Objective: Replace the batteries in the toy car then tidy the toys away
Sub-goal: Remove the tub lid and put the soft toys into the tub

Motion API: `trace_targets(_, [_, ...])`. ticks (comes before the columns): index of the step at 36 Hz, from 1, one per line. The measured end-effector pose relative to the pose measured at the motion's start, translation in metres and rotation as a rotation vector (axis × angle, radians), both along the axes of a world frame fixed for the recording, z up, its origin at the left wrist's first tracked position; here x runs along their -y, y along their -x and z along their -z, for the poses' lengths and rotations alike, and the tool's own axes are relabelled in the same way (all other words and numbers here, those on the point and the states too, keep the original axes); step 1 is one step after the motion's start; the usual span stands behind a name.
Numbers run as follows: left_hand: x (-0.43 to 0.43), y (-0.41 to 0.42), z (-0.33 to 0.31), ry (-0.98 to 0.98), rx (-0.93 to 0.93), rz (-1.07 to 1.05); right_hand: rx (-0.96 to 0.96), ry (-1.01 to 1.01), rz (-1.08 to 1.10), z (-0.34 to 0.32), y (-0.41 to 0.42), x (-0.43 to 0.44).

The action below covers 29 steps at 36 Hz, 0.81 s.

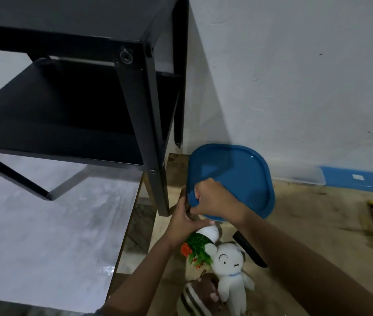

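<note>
Lid (233, 179), judged light, stiff, slick plastic, stands tilted above the worktop (306, 220) by the wall (294, 87), right hand (215, 197) fingers pinching its corner tab, left hand (184, 221) clasping an unidentifiable dark item (188, 208) beneath; rim grip suits.

A left forearm (144, 274) and a right forearm (306, 254) are seen, both bare from the bottom edge of the view up to the wrists. The left hand (184, 221) and the right hand (214, 200) are uncovered as well. Short fingers (203, 190) with rounded knuckles are shown on the right hand, and one pale fingernail (212, 223) is made out on the left hand. A sliver of grey cloth (97, 312), possibly a sleeve edge, is glimpsed at the bottom edge beside the left forearm.
</note>
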State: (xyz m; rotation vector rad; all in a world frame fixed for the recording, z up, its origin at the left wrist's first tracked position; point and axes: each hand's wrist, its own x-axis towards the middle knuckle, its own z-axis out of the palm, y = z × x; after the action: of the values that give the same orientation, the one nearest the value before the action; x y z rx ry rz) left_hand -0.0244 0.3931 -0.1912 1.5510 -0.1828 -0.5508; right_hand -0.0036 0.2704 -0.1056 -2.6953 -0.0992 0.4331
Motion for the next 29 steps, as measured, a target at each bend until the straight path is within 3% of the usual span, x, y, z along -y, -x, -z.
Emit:
trace_targets(10, [0.005, 0.001, -0.008, -0.01, -0.003, -0.026, 0.069, -0.129, 0.134, -0.052, 0.01, 0.009])
trace_targets(19, [0.01, 0.008, -0.011, 0.011, -0.015, -0.077, 0.155, -0.028, 0.44, -0.127, 0.068, 0.079])
trace_targets(24, [0.015, 0.013, -0.011, -0.014, 0.064, -0.104, 0.04, 0.042, 0.623, -0.111, 0.129, 0.13])
trace_targets(29, [0.019, 0.015, -0.014, -0.047, 0.112, -0.116, -0.091, 0.236, 0.607, -0.068, 0.175, 0.162])
